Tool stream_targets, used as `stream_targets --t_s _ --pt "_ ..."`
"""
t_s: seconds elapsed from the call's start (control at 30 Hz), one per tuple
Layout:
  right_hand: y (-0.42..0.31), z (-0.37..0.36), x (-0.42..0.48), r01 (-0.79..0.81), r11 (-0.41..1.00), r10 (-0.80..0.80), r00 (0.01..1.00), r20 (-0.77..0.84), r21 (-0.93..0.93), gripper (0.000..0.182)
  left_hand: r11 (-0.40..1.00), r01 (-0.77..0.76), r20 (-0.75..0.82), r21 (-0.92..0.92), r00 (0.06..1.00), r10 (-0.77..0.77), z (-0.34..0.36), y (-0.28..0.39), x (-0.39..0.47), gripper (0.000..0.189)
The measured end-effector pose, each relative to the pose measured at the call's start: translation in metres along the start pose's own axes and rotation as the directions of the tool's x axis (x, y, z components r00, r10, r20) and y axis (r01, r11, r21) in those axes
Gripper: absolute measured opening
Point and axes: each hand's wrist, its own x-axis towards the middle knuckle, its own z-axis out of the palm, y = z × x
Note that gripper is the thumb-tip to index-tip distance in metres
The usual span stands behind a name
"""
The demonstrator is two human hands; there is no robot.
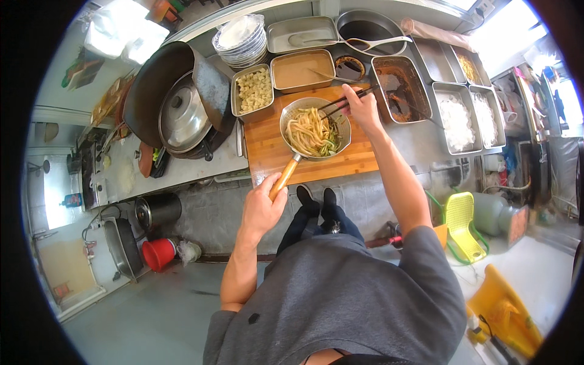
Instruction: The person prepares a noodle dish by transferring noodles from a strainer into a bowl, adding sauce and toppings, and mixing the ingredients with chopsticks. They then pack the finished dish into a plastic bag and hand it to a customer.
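My left hand [264, 207] grips the wooden handle [285, 177] of a metal strainer-like pan [291, 103], which sits over a wooden cutting board [269, 150]. Thick noodles [306, 132] and shredded green vegetables [335, 142] fill the pan. With my right hand [360, 107] I hold dark chopsticks [335, 104], their tips down in the noodles. Just right of that hand stands a metal tray of dark red sauce [393, 86]. Behind the pan is a metal tray of tan liquid [299, 70] with a spoon in it.
A metal tray of pale cubes [254, 90] stands left of the board, near a lidded pot [185, 116] behind a curved metal shield [146, 86]. Wrapped bowls [241, 39] are stacked behind. A pot of dark liquid [369, 27] and trays of white pieces [454, 121] stand to the right.
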Motion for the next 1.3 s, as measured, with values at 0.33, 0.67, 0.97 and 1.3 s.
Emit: stream_targets --t_s 0.33,0.67,0.97,1.3 --pt "0.01 -0.004 -0.042 -0.209 0.978 0.197 0.929 0.312 0.004 0.047 0.995 -0.018 -0.033 0.096 0.999 0.021 0.008 0.004 -0.007 0.041" --pt "-0.016 0.016 -0.025 0.006 0.989 0.002 0.998 0.055 -0.151 0.039 0.989 0.144 0.009 0.027 0.989 -0.145 0.001 -0.092 -0.001 0.048" --pt "0.021 -0.005 -0.027 -0.183 0.983 0.18 0.975 0.129 0.014 0.039 0.97 0.037 -0.067 -0.239 0.996 -0.054 -0.016 -0.065 0.001 0.045" --pt "-0.019 0.007 -0.016 -0.027 1.0 0.027 0.993 -0.117 0.002 0.041 0.998 0.053 -0.054 -0.037 0.997 -0.055 -0.025 -0.052 -0.002 0.043"
